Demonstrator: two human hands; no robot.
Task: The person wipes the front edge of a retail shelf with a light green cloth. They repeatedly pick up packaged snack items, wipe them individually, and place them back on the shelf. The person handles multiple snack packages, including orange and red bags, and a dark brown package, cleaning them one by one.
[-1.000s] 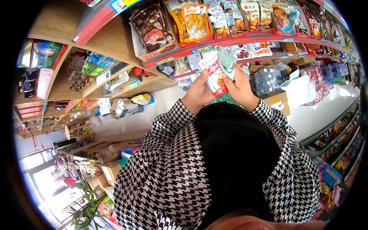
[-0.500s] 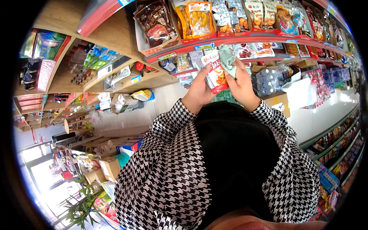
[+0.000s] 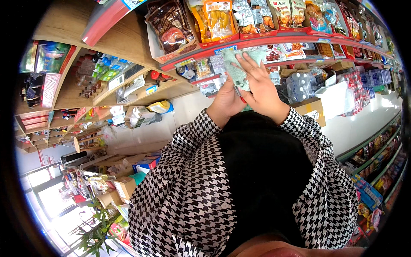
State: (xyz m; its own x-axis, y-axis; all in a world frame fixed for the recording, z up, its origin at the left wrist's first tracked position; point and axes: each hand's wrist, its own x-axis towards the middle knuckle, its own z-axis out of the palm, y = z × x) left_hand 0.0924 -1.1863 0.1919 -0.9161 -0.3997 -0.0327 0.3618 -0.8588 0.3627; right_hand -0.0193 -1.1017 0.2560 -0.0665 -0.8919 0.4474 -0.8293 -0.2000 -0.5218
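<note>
A pale green cloth (image 3: 233, 64) is spread over a snack packet in front of my chest. Only a thin red edge of that packet (image 3: 243, 100) shows between my hands; the cloth and my fingers hide the rest. My left hand (image 3: 226, 102) is closed on the packet from the left, its thumb up against the cloth. From the right, my right hand (image 3: 262, 88) keeps the cloth pressed to the packet's face under long, nearly straight fingers. Both hands are close together, just below the red-edged shelf (image 3: 274, 41).
Boxes of packaged snacks (image 3: 218, 21) line the upper shelf just beyond my hands. Wrapped bottles (image 3: 299, 88) and a cardboard box (image 3: 311, 109) stand lower at the right. Wooden shelves (image 3: 124, 47) with goods fill the left; another goods rack (image 3: 381, 171) runs along the right.
The cloth has moved left across the packet and now covers its printed face. My right hand has gone from pinching the bunched cloth to lying flattened over it.
</note>
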